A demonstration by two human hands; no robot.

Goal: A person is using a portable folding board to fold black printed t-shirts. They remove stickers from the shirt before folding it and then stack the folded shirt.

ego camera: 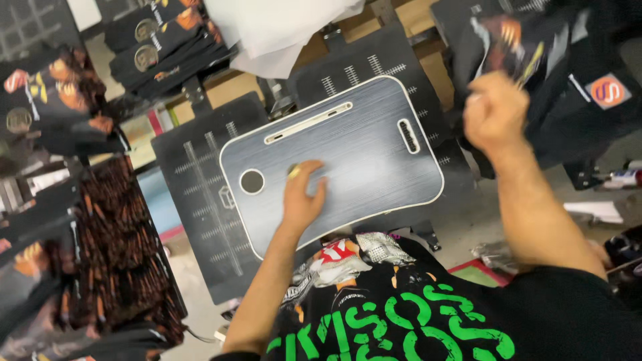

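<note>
Left hand (304, 194) pressed flat on the grey lap-desk board (374, 144), fingers spread loosely and closed on nothing, with a small yellowish bit (293, 172) just at the fingertips, too small to identify. Likely resting there to steady the board, which lies tilted across the black printing platen (200, 200) beneath it. Round recess (252, 181) of the board just outward of that hand, long slot (307, 123) beyond the fingertips, short handle cut-out (408, 136) off toward the right hand. Right hand (495, 113) raised well apart from the left, curled into a fist on the edge of a black printed garment (521, 47), seemingly pinching the fabric to lift or pull it; blurred, so exact grip hard to tell. More dark garments hanging past that hand, one with an orange-and-white badge (607, 91). Beyond the left hand, white cloth or paper (281, 30) draped over the far end of the platen area, and folded black shirts (167, 40) stacked further out. To the outer side of the left arm, a heap of dark orange-patterned fabric (120, 247) crowding the platen's edge. Close in, under both forearms, the wearer's own black shirt with green lettering (401, 321). Nothing lying between the two hands except the bare board surface.
</note>
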